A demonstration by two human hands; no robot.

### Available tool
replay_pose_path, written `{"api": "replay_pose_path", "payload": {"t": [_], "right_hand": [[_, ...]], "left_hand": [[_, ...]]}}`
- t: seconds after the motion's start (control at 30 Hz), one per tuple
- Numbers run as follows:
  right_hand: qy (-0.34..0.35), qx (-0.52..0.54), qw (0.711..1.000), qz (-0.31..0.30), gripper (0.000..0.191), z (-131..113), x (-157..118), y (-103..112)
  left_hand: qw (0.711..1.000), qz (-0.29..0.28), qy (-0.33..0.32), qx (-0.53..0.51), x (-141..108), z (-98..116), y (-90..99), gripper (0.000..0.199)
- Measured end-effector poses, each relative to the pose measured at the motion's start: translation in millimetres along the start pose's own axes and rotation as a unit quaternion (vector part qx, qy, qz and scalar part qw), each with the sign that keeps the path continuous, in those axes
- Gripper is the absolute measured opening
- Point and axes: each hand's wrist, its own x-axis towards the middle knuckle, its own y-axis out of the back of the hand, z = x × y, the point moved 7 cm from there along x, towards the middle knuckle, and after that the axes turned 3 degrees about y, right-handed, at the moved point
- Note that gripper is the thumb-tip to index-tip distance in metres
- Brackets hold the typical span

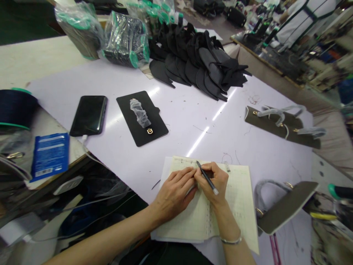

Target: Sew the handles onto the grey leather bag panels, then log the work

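The right hand (212, 182) grips a slim black pen (214, 188) against an open spiral-bound cream grid notebook (237, 209); the left hand (173, 195) rests unclenched on the notebook, which lies on the white table (187, 110).

From the notebook (204, 206), the right hand (212, 182) has room up the counter (193, 121) between the black panel (142, 117) and the olive panel (278, 127), until the heap of black cutouts (195, 66) blocks the way; a second olive panel (286, 206) crowds the right.
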Motion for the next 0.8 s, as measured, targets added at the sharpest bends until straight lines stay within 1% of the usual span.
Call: {"api": "replay_pose_path", "payload": {"t": [0.1,0.27,0.43,0.53,0.8], "right_hand": [[0.002,0.001,1.000,0.005,0.010,4.0,-1.0,-0.1],[0.000,0.034,0.999,0.015,0.013,9.9,-6.2,0.2],[0.031,0.043,0.999,0.014,0.016,7.6,-6.2,0.6],[0.033,0.042,0.999,0.007,0.015,7.7,-5.7,-0.7],[0.028,0.030,0.999,0.007,0.013,9.0,-7.3,-1.5]], "left_hand": [[1.000,0.002,0.001,-0.002,0.1,-0.6,0.1,0.033],[1.000,0.010,-0.005,-0.008,2.1,-0.7,1.4,0.037],[0.999,0.035,-0.010,-0.017,3.2,1.3,5.6,0.034],[0.999,0.042,-0.009,-0.019,2.5,1.6,6.9,0.034],[0.999,0.025,-0.003,-0.020,-0.4,-1.4,2.5,0.038]]}}
